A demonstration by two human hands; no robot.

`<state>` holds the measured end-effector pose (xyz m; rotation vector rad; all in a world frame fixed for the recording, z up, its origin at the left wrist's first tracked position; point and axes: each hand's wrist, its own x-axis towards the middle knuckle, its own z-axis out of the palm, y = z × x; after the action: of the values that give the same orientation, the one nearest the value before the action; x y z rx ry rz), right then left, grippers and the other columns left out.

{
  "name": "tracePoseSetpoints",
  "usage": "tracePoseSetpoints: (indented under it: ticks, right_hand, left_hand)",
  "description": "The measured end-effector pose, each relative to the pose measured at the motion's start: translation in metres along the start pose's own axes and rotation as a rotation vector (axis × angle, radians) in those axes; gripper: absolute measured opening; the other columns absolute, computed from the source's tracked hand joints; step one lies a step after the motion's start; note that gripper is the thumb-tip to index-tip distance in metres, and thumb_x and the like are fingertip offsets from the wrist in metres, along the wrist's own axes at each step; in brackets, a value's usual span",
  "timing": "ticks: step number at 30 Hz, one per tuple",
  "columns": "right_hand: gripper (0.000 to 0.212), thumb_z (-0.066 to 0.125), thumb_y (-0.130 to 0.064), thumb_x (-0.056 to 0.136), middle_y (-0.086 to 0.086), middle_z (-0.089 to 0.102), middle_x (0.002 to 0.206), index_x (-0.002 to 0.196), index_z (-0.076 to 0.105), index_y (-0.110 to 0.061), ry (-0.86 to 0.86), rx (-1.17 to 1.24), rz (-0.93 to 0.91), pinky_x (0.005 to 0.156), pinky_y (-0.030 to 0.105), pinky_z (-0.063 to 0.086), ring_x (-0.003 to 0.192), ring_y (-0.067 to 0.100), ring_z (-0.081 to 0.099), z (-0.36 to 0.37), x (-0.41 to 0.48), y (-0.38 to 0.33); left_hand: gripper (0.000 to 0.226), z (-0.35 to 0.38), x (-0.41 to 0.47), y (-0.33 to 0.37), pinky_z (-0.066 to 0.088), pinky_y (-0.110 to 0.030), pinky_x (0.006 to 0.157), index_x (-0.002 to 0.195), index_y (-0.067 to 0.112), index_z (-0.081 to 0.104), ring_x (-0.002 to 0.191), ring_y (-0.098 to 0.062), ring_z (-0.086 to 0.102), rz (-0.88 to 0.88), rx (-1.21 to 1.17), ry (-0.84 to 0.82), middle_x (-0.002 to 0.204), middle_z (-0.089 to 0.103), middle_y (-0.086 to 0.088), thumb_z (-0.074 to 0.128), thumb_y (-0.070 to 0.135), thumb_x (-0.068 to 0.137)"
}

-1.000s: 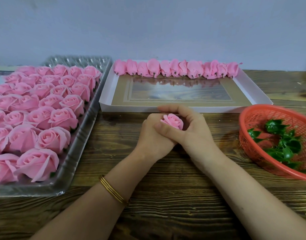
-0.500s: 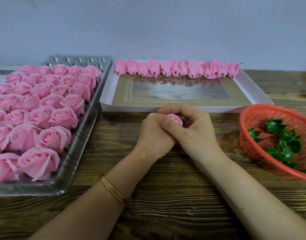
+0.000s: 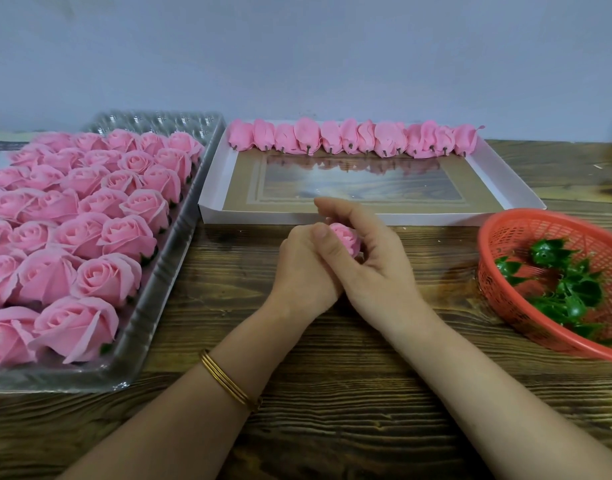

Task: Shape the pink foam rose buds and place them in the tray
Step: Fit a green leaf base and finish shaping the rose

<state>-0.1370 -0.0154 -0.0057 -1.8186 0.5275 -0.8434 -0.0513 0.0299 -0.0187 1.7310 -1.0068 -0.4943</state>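
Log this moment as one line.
step: shaping | left hand, right hand: grip rose bud | white tray: bud row at far edge

left hand [image 3: 299, 271]: curled round bud [image 3: 346, 239] | right hand [image 3: 372, 271]: overlapping, pinching bud

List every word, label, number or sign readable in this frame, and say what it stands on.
No readable text anywhere in the view.
Clear plastic tray: faint embossed marks in the empty far cups, too blurred to tell whether they are text.
White tray, red basket, bangle: no print visible.
Rose bud, gripped by left hand and right hand: no print visible.
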Motion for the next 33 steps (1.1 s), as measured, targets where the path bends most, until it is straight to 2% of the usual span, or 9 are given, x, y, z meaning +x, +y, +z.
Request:
tracePoseSetpoints:
  ticks: [3,10,17,24,27,28,30,32,33]
  right_hand:
    - [0.045,0.054,-0.042,0.088,-0.006,0.062,0.123,0.129,0.057,-0.022,-0.021,-0.062,-0.007,0.105,0.034,0.043,0.119,0.006,0.055,0.002,-0.001,0.002]
    - [0.051,0.056,-0.046,0.085,-0.007,0.061,0.124,0.131,0.055,-0.022,-0.04,-0.074,0.028,0.105,0.035,0.043,0.119,0.007,0.056,0.003,0.0,0.006]
    - [0.06,0.055,-0.053,0.082,-0.011,0.059,0.121,0.134,0.052,-0.023,-0.081,-0.085,0.061,0.101,0.022,0.042,0.116,-0.001,0.055,0.001,0.001,0.007]
    - [0.075,0.05,-0.067,0.081,-0.007,0.053,0.127,0.138,0.048,-0.018,-0.175,-0.206,0.069,0.096,0.003,0.031,0.116,-0.006,0.044,-0.006,0.002,0.006]
    - [0.045,0.054,-0.063,0.078,-0.006,0.056,0.12,0.115,0.053,-0.037,-0.206,-0.217,0.09,0.089,-0.001,0.03,0.106,-0.012,0.046,-0.009,0.002,0.005]
    - [0.035,0.056,-0.06,0.078,-0.006,0.057,0.116,0.107,0.052,-0.041,-0.199,-0.2,0.096,0.088,0.001,0.032,0.106,-0.011,0.048,-0.01,0.004,0.004]
    - [0.044,0.06,-0.061,0.075,-0.006,0.059,0.119,0.113,0.054,-0.04,-0.202,-0.112,0.127,0.093,0.01,0.037,0.109,-0.006,0.053,-0.016,0.005,0.004]
    - [0.063,0.067,-0.055,0.072,-0.003,0.061,0.125,0.127,0.057,-0.026,-0.167,0.064,0.2,0.101,0.025,0.043,0.115,0.005,0.058,-0.021,0.009,0.005]
    - [0.06,0.071,-0.048,0.071,0.001,0.064,0.123,0.124,0.061,-0.023,-0.141,0.175,0.221,0.103,0.033,0.044,0.114,0.011,0.061,-0.024,0.011,0.005]
  left_hand:
    - [0.024,0.0,0.001,-0.001,0.048,-0.018,0.066,0.074,0.026,0.061,0.074,-0.005,0.061,0.002,0.075,-0.022,0.072,0.062,0.008,0.057,0.014,0.095]
    - [0.016,-0.002,-0.003,0.001,0.052,-0.026,0.071,0.081,0.006,0.068,0.082,-0.022,0.067,0.01,-0.104,0.013,0.078,0.067,-0.004,0.059,0.007,0.094]
    - [0.018,-0.001,-0.003,0.0,0.052,-0.041,0.076,0.079,-0.001,0.065,0.085,-0.034,0.065,0.043,-0.147,0.018,0.078,0.065,-0.014,0.057,0.004,0.095]
    - [0.015,-0.002,-0.002,-0.001,0.048,-0.035,0.061,0.076,-0.007,0.062,0.068,-0.026,0.059,0.073,-0.137,0.02,0.071,0.062,-0.017,0.063,-0.001,0.089]
    - [0.012,-0.002,-0.002,0.0,0.046,-0.033,0.058,0.075,-0.011,0.061,0.066,-0.019,0.055,0.055,-0.175,0.022,0.07,0.06,-0.024,0.064,-0.006,0.085]
    - [0.01,-0.002,-0.002,0.001,0.046,-0.031,0.057,0.074,-0.011,0.06,0.064,-0.017,0.054,0.051,-0.196,0.03,0.068,0.059,-0.023,0.064,-0.008,0.083]
    - [0.006,-0.001,-0.003,0.002,0.051,-0.031,0.057,0.075,-0.009,0.063,0.063,-0.015,0.058,0.036,-0.272,0.038,0.066,0.062,-0.018,0.065,-0.011,0.081]
    - [0.009,-0.002,-0.004,0.005,0.057,-0.045,0.063,0.084,0.0,0.071,0.072,-0.028,0.068,-0.007,-0.358,0.018,0.077,0.07,-0.02,0.069,-0.007,0.08]
    - [0.013,-0.003,-0.005,0.007,0.058,-0.052,0.068,0.09,0.002,0.072,0.079,-0.036,0.069,-0.021,-0.38,0.002,0.085,0.071,-0.022,0.071,-0.006,0.079]
